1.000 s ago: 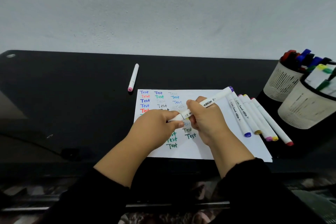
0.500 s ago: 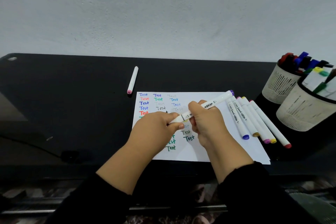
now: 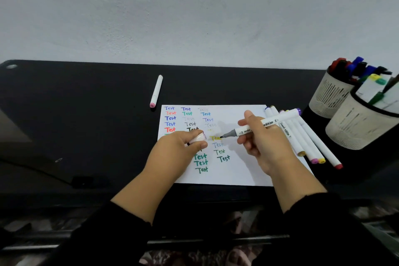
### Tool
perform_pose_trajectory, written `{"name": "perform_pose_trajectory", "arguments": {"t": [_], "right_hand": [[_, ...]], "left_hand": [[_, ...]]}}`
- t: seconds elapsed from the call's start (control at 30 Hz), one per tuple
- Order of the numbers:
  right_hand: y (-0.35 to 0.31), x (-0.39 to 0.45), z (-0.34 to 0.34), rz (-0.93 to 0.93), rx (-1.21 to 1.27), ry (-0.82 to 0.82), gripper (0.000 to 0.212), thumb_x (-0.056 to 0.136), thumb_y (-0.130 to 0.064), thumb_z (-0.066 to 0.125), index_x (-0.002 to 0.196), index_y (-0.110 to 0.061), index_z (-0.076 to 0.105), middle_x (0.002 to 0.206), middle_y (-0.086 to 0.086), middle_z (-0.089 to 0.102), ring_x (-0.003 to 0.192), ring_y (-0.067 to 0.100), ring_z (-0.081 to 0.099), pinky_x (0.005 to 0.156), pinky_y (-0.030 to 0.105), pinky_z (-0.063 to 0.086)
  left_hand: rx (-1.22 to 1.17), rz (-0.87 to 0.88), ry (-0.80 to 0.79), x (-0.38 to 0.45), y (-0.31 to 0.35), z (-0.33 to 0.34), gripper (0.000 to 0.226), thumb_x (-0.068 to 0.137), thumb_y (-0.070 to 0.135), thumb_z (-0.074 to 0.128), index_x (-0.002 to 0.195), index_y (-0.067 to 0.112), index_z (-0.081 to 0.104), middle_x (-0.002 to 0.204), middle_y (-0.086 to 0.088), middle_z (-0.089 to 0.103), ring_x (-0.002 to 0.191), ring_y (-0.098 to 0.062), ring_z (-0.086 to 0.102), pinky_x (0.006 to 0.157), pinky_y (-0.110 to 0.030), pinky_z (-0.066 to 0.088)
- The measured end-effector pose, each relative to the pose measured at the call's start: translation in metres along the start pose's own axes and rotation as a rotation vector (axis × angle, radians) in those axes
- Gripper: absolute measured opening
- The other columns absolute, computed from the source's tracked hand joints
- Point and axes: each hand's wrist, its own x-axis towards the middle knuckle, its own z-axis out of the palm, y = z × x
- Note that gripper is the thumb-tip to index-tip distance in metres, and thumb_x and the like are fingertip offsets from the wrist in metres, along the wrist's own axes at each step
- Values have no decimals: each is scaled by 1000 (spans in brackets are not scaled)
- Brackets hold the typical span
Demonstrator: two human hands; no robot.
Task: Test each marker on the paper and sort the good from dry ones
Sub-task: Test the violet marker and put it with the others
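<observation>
A white sheet of paper (image 3: pixel 239 170) lies on the black desk, covered with coloured "Test" words. My right hand (image 3: pixel 262 142) grips a white marker (image 3: pixel 267 124) with a purple end cap, its dark tip bared and pointing left just above the paper. My left hand (image 3: pixel 176 150) pinches the pulled-off white cap (image 3: pixel 197 137) over the paper's left side. Several white markers (image 3: pixel 306 142) lie side by side on the paper's right edge. One pink-tipped marker (image 3: pixel 156 91) lies alone on the desk, behind and left of the paper.
Two mesh pen cups stand at the right: the far cup (image 3: pixel 330 97) holds dark, red and blue markers, the near cup (image 3: pixel 358 127) holds white and green ones. A dark cable (image 3: pixel 38 171) runs across the desk's left front. A wall rises behind the desk.
The two hands have moved apart: the cap has come off the marker and stays in my left hand, while my right hand drew the marker to the right, baring its tip.
</observation>
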Motion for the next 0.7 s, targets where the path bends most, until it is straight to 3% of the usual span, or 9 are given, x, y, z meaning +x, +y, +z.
{"name": "perform_pose_trajectory", "arguments": {"t": [0.07, 0.13, 0.3, 0.5, 0.7], "right_hand": [[3, -6, -7, -36, -25, -56, 25, 89, -31, 62, 72, -13, 60, 52, 3, 59, 44, 10, 42, 41, 18, 32], [7, -12, -10, -72, -35, -69, 24, 83, -20, 70, 67, -13, 55, 50, 0, 57, 44, 9, 42, 41, 18, 30], [22, -13, -7, -149, -214, 64, 48, 78, -17, 70, 47, -22, 34, 47, 3, 43, 41, 12, 37, 50, 25, 29], [30, -15, -3, -210, -389, -13, 35, 79, -7, 63, 61, -12, 34, 57, 7, 34, 52, 13, 30, 43, 17, 24], [32, -17, -2, -231, -443, -56, 41, 81, -12, 65, 58, -16, 31, 54, 3, 37, 51, 10, 34, 46, 19, 27]], "left_hand": [[72, 16, -12, 1, -3, 2, 38, 87, 40, 60, 126, 38, 56, 132, 16, 53, 112, -2, 48, 81, -17, 33], [116, 41, -35, 2, -6, 5, 39, 88, 40, 60, 126, 38, 56, 134, 16, 51, 109, 1, 46, 81, -14, 31], [163, 105, -39, 0, -12, 9, 38, 88, 38, 60, 125, 37, 57, 134, 16, 51, 115, -1, 47, 86, -13, 31], [203, 129, -43, -2, -18, 12, 39, 88, 41, 59, 127, 37, 55, 133, 16, 53, 118, -6, 48, 91, -20, 38], [202, 131, -30, -1, -20, 13, 39, 88, 42, 58, 127, 38, 55, 132, 16, 53, 116, -6, 48, 91, -20, 38]]}}
